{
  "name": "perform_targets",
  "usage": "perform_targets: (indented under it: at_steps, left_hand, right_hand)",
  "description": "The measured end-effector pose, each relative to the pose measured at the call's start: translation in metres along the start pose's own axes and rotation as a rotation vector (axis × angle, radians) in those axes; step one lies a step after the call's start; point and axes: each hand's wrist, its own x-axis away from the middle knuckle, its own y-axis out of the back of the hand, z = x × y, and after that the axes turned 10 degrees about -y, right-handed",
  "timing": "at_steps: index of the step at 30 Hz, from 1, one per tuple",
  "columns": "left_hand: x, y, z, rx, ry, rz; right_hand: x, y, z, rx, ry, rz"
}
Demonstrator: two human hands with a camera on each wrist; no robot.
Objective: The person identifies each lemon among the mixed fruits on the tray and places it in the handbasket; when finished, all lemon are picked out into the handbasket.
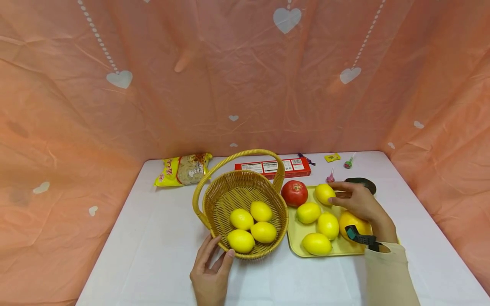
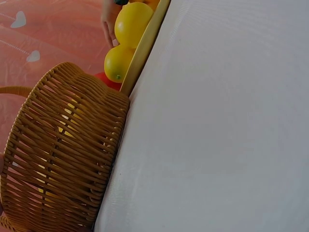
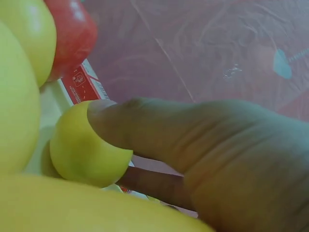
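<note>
A wicker basket [image 1: 229,195] with a hoop handle stands mid-table and holds several lemons [image 1: 241,219]. My left hand [image 1: 218,255] rests against its near rim with straight fingers; the left wrist view shows the basket wall [image 2: 63,159]. To the right, a yellow tray [image 1: 294,242] carries a tomato [image 1: 294,193], several lemons [image 1: 328,225] and an orange fruit [image 1: 350,221]. My right hand [image 1: 334,193] grips the far lemon [image 1: 324,193], which still sits on the tray. In the right wrist view the thumb [image 3: 145,125] presses on that lemon [image 3: 82,145].
Along the back of the white table [image 1: 153,238] lie a snack bag [image 1: 183,169], a red box [image 1: 273,167], two lollipops [image 1: 348,162] and a yellow sweet [image 1: 332,157]. A dark object [image 1: 361,182] lies behind my right hand. Peach cloth walls enclose three sides.
</note>
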Motion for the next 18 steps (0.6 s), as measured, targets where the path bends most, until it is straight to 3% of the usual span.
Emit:
perform_targets:
  at_steps: [11,18]
  left_hand:
    - [0.0,-0.001,0.0,-0.013,-0.005,-0.001]
    - [0.0,0.0,0.0,-0.009,0.004,0.001]
  right_hand:
    - [-0.003,-0.006,0.018,0.14,-0.05,-0.041]
    - [0.006,-0.002,0.021,0.118,0.021,-0.099]
